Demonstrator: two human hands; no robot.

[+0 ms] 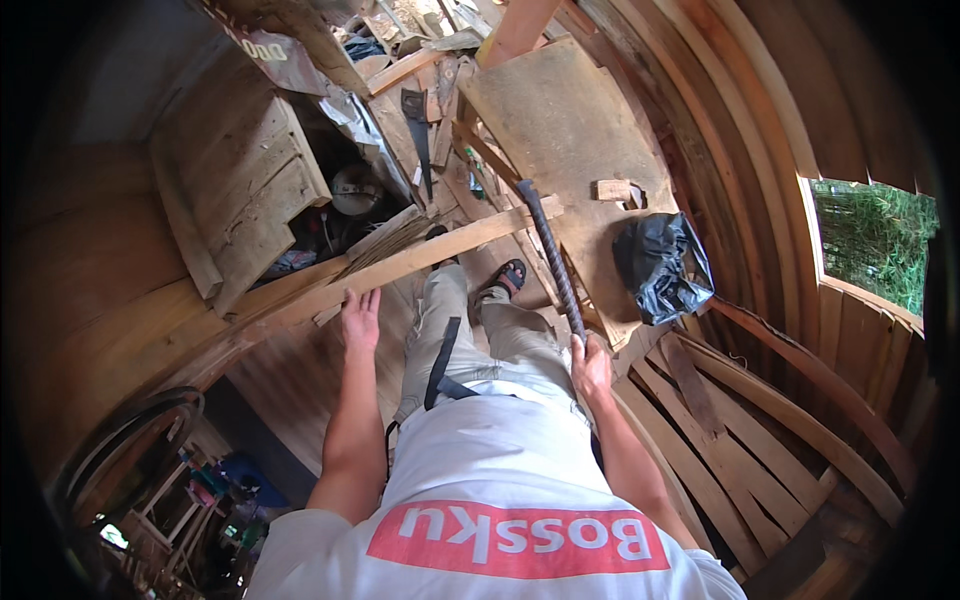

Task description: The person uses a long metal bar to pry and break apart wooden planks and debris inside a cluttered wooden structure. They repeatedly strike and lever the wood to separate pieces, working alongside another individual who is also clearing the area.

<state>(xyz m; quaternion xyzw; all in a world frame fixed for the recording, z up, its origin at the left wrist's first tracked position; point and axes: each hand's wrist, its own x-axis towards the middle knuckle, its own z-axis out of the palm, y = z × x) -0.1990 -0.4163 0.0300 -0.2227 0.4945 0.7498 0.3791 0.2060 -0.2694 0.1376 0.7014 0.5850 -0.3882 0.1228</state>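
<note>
My right hand (592, 365) is closed around the lower end of a dark ribbed metal bar (556, 262). The bar slants up and away, and its far end crosses over the tip of a long wooden beam (430, 255). That beam runs from the left side across in front of my legs. My left hand (361, 318) is open, fingers stretched out, at the near edge of the beam. Whether its fingertips press on the wood I cannot tell.
A worn wooden board (560, 110) lies ahead, carrying a small wood block (613, 190) and a black plastic bag (662, 265). A handsaw (418, 140) lies among scrap wood. Loose planks (700, 430) are at the right, beside the curved plank wall (700, 90). A wooden box (235, 190) stands left.
</note>
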